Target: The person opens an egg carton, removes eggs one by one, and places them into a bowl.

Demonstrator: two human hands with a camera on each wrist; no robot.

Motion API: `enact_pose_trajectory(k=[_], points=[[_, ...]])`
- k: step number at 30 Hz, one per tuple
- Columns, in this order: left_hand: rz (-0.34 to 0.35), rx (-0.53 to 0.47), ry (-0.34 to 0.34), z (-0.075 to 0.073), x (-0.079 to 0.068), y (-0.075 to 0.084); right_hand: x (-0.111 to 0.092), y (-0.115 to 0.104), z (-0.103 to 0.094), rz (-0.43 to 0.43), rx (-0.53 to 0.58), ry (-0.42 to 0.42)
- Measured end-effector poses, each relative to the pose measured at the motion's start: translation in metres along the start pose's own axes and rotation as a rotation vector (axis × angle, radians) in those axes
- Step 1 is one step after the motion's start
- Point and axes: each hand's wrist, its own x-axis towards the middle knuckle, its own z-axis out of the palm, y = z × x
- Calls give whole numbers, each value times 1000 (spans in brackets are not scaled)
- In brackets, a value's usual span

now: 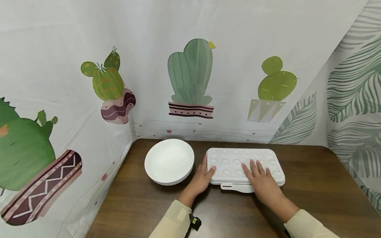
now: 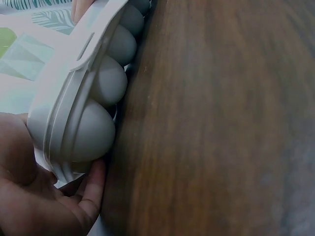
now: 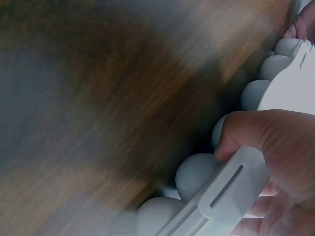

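A white plastic egg box (image 1: 227,162) with a dimpled lid lies closed on the table. Along its underside, rounded egg cups (image 2: 93,130) bulge outward in the left wrist view. My left hand (image 1: 200,180) grips the left end, its thumb on the lid's edge and a finger (image 2: 93,184) reaching in low beneath the end cup. With fingers spread across the right half of the lid, my right hand (image 1: 265,185) holds the front edge. Its thumb (image 3: 238,130) bends over that edge near the slotted tab (image 3: 226,187) in the right wrist view.
A white round bowl (image 1: 169,162) stands left of the egg box, close to my left hand. The brown wooden table (image 1: 321,188) meets a cloth backdrop (image 1: 235,49) printed with cacti along its back and left edges.
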Motion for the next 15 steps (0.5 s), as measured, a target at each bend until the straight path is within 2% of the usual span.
enact_pose_trajectory(k=[11,15], points=[[-43,-13,-13,2,-4,1,-1,1,-1,2,26,19],[-39,-10,-15,1,-5,1,0,2,-1,1,27,18]])
